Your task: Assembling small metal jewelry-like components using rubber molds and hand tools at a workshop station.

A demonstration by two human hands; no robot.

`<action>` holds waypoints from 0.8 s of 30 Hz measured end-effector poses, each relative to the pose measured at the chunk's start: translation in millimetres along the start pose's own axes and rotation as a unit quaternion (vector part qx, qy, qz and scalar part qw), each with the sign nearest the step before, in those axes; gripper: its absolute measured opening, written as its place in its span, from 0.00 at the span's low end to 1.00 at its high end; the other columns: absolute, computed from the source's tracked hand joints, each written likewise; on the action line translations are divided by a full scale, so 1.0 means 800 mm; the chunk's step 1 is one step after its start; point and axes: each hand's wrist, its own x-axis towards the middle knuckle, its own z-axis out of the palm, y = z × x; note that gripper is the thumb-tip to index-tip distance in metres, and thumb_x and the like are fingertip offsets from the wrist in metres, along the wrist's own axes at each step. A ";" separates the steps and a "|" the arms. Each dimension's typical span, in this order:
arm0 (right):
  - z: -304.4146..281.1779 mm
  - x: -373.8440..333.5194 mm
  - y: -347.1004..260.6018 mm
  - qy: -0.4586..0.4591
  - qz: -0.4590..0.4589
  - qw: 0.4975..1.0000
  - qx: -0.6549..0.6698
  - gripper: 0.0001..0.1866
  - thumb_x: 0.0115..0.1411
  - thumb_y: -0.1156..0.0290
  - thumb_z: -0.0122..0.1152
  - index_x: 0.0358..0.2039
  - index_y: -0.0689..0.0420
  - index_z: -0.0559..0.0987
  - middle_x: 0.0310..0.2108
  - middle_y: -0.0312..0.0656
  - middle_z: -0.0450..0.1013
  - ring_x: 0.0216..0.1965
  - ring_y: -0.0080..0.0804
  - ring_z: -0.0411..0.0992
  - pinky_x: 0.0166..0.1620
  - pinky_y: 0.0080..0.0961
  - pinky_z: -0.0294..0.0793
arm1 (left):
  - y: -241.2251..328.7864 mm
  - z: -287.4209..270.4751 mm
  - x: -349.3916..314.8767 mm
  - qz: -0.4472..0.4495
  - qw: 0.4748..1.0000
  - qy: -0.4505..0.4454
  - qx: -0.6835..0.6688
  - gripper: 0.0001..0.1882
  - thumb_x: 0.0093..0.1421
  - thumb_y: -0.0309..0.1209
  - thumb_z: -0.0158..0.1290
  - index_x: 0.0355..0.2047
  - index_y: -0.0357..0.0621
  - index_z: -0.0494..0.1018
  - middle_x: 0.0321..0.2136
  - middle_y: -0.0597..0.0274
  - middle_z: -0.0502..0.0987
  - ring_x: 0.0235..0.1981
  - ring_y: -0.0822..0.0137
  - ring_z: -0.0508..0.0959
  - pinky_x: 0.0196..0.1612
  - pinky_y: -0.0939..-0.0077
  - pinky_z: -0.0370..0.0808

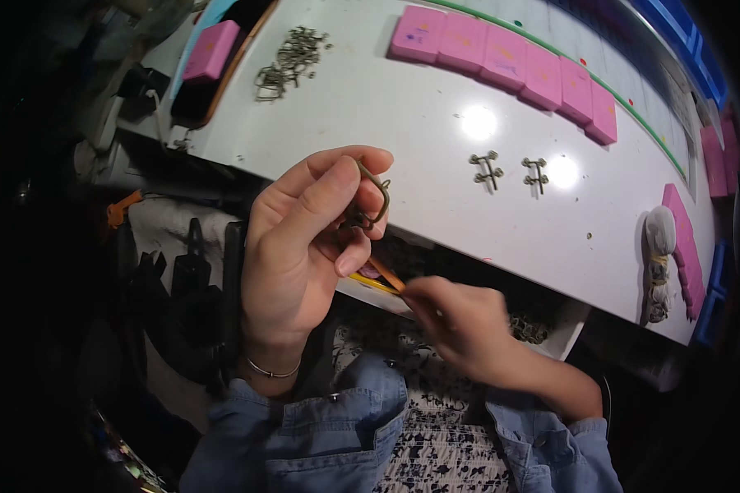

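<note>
My left hand point(296, 230) is raised over the table's front edge, thumb and fingers closed on a bent bronze-coloured metal piece point(381, 200), like a buckle frame. Part of it is hidden by my fingers. To the right and lower, my right hand point(460, 324) is smeared by motion over an open drawer point(569, 330), its fingers curled. An orange strip point(386, 274) and a yellow strip point(373, 284) lie beside its fingertips. Whether the fingers grip the orange strip is unclear. Small metal parts point(531, 329) lie in the drawer.
Two assembled bronze-coloured metal pieces point(486, 172) lie on the white table point(345, 123). At the back left is a pile of metal parts point(292, 62). Pink blocks point(501, 57) stand in a row at the back. A rubber-banded bundle point(659, 255) lies far right.
</note>
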 end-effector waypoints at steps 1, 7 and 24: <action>0.025 0.011 0.015 -0.040 -0.037 0.996 -0.076 0.06 0.54 0.72 0.54 0.29 0.59 0.68 0.19 0.42 0.69 0.21 0.38 0.72 0.22 0.30 0.70 | 0.006 -0.006 -0.006 0.011 1.000 0.008 0.006 0.13 0.63 0.31 0.42 0.40 0.31 0.67 0.26 0.61 0.70 0.23 0.76 0.68 0.13 0.92 0.59; 0.085 0.054 0.035 -0.120 -0.094 0.957 -0.247 0.07 0.46 0.74 0.54 0.25 0.62 0.69 0.21 0.45 0.71 0.24 0.37 0.74 0.23 0.29 0.74 | 0.003 -0.028 -0.008 -0.029 0.999 0.040 -0.009 0.13 0.63 0.30 0.42 0.40 0.31 0.68 0.24 0.61 0.70 0.22 0.76 0.68 0.13 0.91 0.59; -0.093 0.093 -0.058 0.186 0.033 0.982 -0.008 0.08 0.54 0.73 0.60 0.32 0.62 0.73 0.22 0.43 0.71 0.19 0.27 0.72 0.22 0.21 0.70 | -0.012 0.030 0.031 -0.065 0.993 -0.030 -0.099 0.17 0.65 0.33 0.35 0.45 0.33 0.66 0.37 0.58 0.72 0.39 0.70 0.73 0.44 0.75 0.71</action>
